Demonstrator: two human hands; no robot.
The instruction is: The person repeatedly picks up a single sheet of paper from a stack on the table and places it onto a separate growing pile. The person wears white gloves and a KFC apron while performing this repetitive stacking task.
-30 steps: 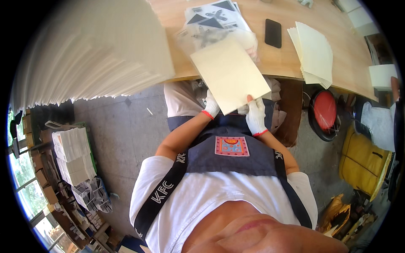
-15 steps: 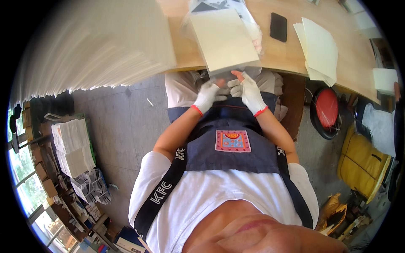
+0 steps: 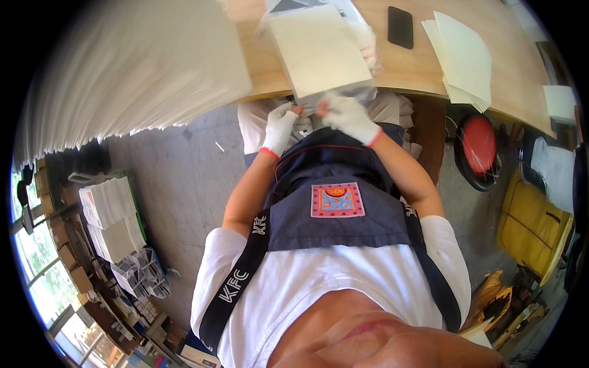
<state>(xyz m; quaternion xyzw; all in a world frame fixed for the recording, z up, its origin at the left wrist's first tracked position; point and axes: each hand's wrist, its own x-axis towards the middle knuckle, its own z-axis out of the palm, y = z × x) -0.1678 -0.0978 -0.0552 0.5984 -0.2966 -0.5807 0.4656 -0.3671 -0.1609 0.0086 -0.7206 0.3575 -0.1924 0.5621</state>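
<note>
A cream sheet or stack of sheets [image 3: 320, 52] lies at the table's front edge over clear plastic. The end of this clear plastic bag [image 3: 362, 93] sticks out past the sheets towards me. White gloves with bare fingertips and red cuffs cover both hands. My left hand [image 3: 281, 127] is closed in a pinch at the near left corner of the plastic. My right hand [image 3: 350, 118] is at the plastic's near edge, its fingers smeared by motion. More plastic packaging with dark printing [image 3: 353, 15] lies beneath the sheets.
A tall stack of paper [image 3: 141, 67] fills the table's left side. On the right are a black phone [image 3: 400, 27] and fanned cream sheets [image 3: 463, 58]. A red-seated stool [image 3: 478, 144] and a yellow padded thing [image 3: 532, 224] stand right, shelves with paper piles [image 3: 110, 214] left.
My hands have moved apart: the left a little to the left, the right up to the plastic's edge. The whole view has shifted slightly, so the table sits higher.
</note>
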